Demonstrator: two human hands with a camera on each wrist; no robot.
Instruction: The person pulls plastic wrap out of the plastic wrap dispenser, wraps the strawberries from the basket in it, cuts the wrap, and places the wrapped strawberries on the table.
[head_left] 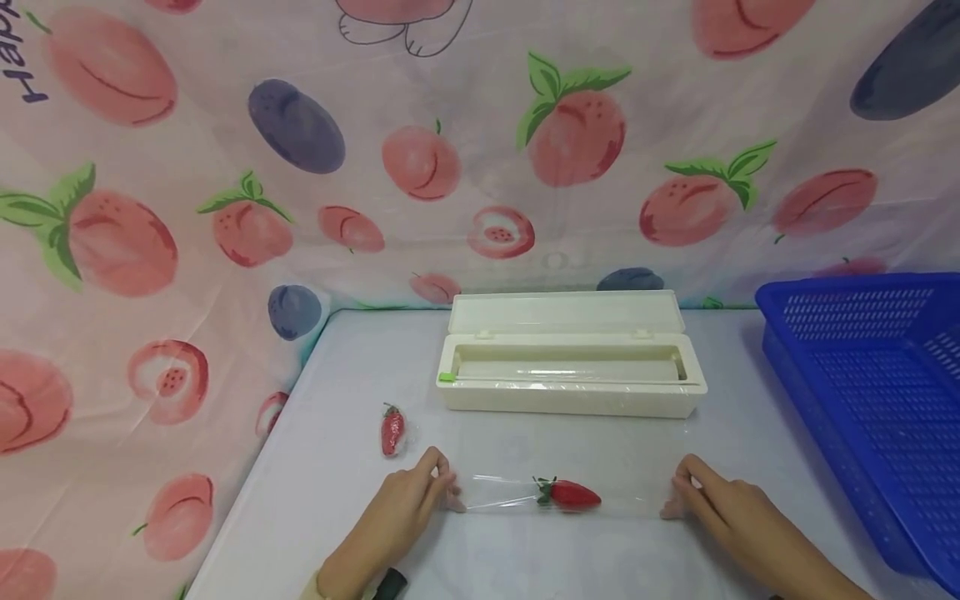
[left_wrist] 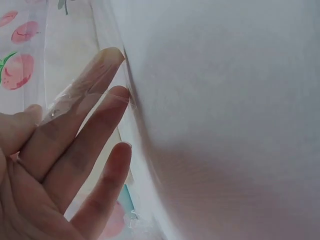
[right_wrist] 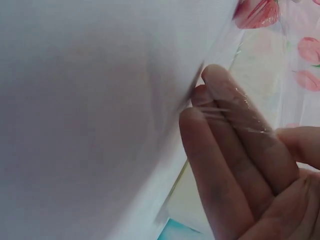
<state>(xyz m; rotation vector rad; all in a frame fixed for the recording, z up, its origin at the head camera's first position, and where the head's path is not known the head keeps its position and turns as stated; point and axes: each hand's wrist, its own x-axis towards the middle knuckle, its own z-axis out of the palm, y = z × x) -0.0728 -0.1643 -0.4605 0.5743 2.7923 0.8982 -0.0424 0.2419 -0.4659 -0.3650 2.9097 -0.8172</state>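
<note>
A red strawberry (head_left: 570,493) lies on the white table (head_left: 352,533) under a folded sheet of clear cling film (head_left: 502,493). My left hand (head_left: 448,492) pinches the film's left end and my right hand (head_left: 677,497) pinches its right end, both resting low on the table. In the left wrist view the film (left_wrist: 65,102) is stretched across my fingers (left_wrist: 107,62) with the thumb beside them. The right wrist view has the film (right_wrist: 235,122) crossing that hand's fingers (right_wrist: 220,85) in the same way. A second strawberry (head_left: 392,431), wrapped in film, lies to the left.
A cream cling-film dispenser box (head_left: 570,367) stands open behind the strawberry, lid tipped back. A blue perforated basket (head_left: 870,392) sits at the table's right edge. A fruit-printed cloth (head_left: 225,208) hangs behind and to the left of the table.
</note>
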